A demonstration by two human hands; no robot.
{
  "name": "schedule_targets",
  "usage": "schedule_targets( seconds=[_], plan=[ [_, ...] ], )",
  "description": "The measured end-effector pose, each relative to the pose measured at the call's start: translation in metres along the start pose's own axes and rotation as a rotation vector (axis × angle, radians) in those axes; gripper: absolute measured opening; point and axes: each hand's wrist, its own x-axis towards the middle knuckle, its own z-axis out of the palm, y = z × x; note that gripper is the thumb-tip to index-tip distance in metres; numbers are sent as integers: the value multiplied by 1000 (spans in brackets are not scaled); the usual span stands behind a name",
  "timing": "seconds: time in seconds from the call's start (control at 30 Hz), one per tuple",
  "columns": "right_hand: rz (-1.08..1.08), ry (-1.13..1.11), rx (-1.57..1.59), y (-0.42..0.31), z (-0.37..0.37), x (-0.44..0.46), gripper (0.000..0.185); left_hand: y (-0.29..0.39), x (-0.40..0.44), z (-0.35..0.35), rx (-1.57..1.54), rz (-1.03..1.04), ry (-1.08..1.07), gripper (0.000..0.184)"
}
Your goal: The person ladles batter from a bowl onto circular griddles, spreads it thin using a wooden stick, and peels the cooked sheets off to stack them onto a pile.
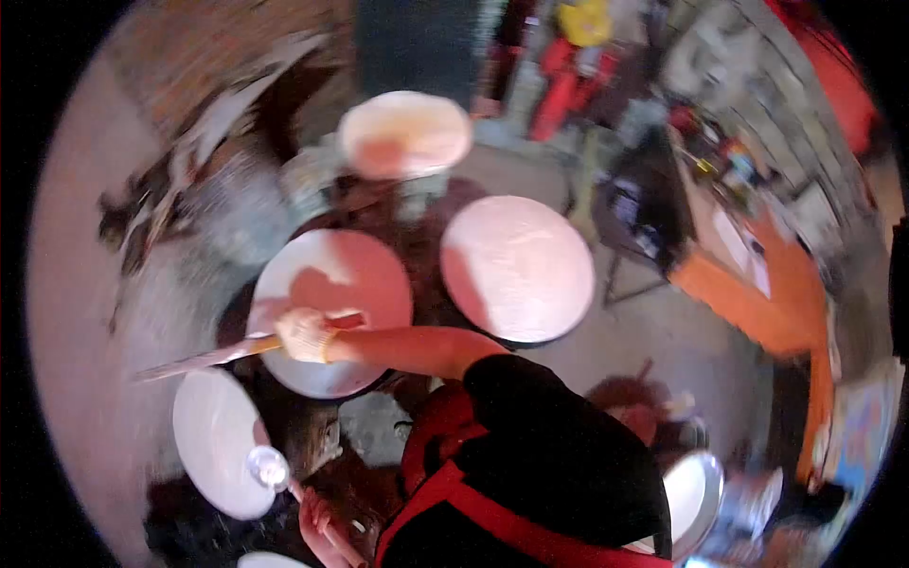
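Observation:
My right hand, in a pale knitted glove, is wrapped around a long wooden stick. It is above a round pan with a pale surface. The stick points to the left, its far end beyond the pan's rim. Lower down, my left hand is closed around the handle of a round metal ladle. That ladle overlaps the edge of a second pale round pan. Motion blur softens both tools.
Another pale round pan is right of centre, with a smaller oval-looking one above. An orange-sided table holds blurred items at the right. A metal basin is at the lower right. Branches lie at the upper left.

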Motion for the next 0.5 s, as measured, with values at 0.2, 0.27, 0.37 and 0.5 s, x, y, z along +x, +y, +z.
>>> schedule_targets(
  seconds=[0.2, 0.27, 0.37, 0.5],
  plan=[
    [96, 187, 534, 127, -132, 124, 35, 31, 50, 58, 370, 111, 51, 27],
    [163, 414, 570, 189, -166, 158, 31, 29, 62, 79, 272, 98, 4, 26],
    [308, 731, 637, 288, -207, 190, 26, 23, 67, 91, -2, 46, -24, 25],
    [546, 917, 852, 409, -201, 219, 22, -1, 52, 113, -415, 59, 11, 25]
  ],
)
